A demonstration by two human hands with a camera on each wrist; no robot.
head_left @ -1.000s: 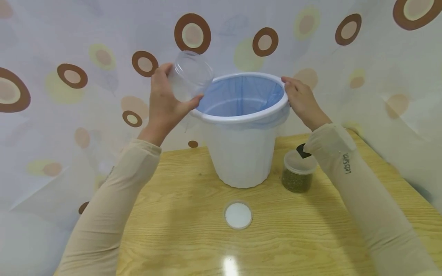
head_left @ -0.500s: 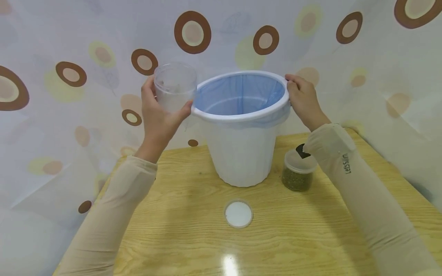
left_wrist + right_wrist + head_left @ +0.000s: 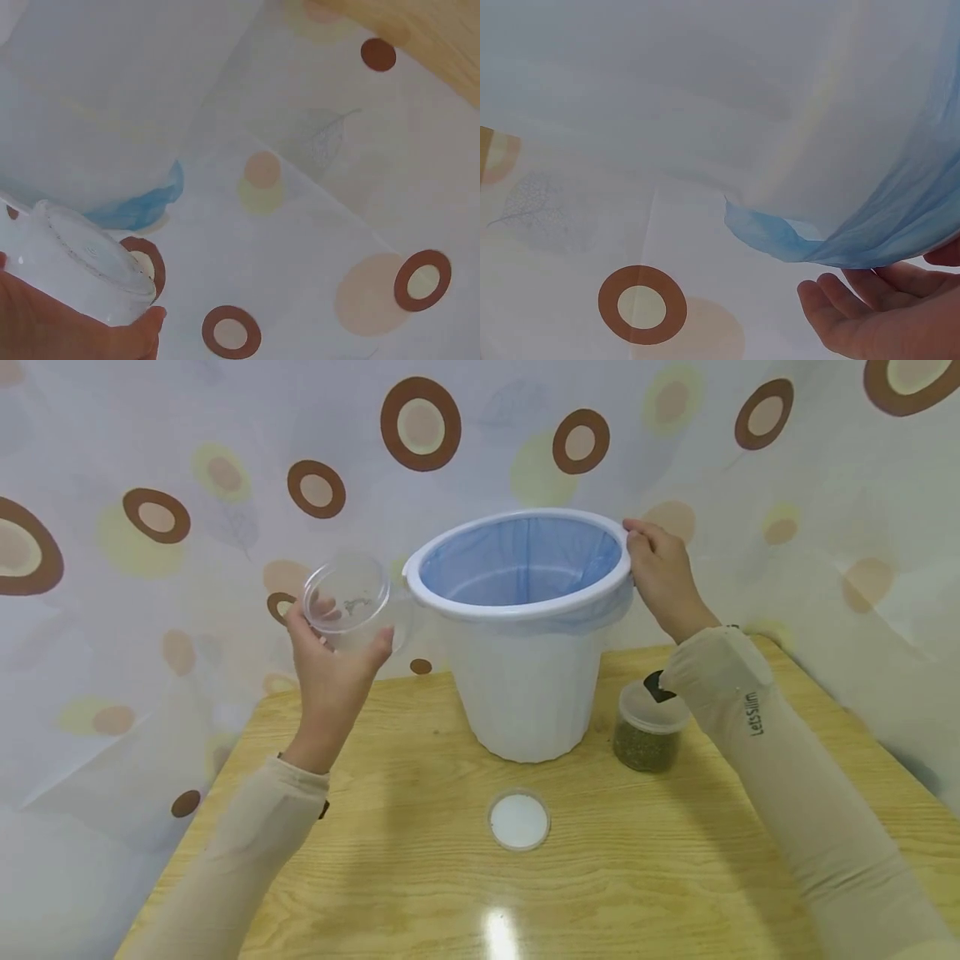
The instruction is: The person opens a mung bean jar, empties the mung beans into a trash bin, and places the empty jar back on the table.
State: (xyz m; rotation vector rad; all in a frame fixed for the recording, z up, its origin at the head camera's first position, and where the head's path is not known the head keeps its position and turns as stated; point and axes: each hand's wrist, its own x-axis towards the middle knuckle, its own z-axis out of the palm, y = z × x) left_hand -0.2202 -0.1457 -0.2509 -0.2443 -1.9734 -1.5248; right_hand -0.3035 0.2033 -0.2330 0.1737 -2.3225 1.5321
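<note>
In the head view my left hand grips a clear round plastic jar from below and beside. The jar is tilted with its mouth toward me, and a few dark specks cling inside. It hangs in the air left of a white bin lined with a blue bag. My right hand holds the bin's rim at the right, fingers over the edge. From the left wrist camera the jar's underside shows above my thumb. In the right wrist view my fingers lie under the bag's folded edge.
On the wooden table, a lidded jar of dark green dried stuff stands right of the bin, partly behind my right sleeve. A round white lid lies in front of the bin. Patterned sheeting rises behind the table.
My left hand has moved the clear jar left and down, away from the bin's mouth, and turned its opening from the bin toward me. My right hand keeps hold of the rim.
</note>
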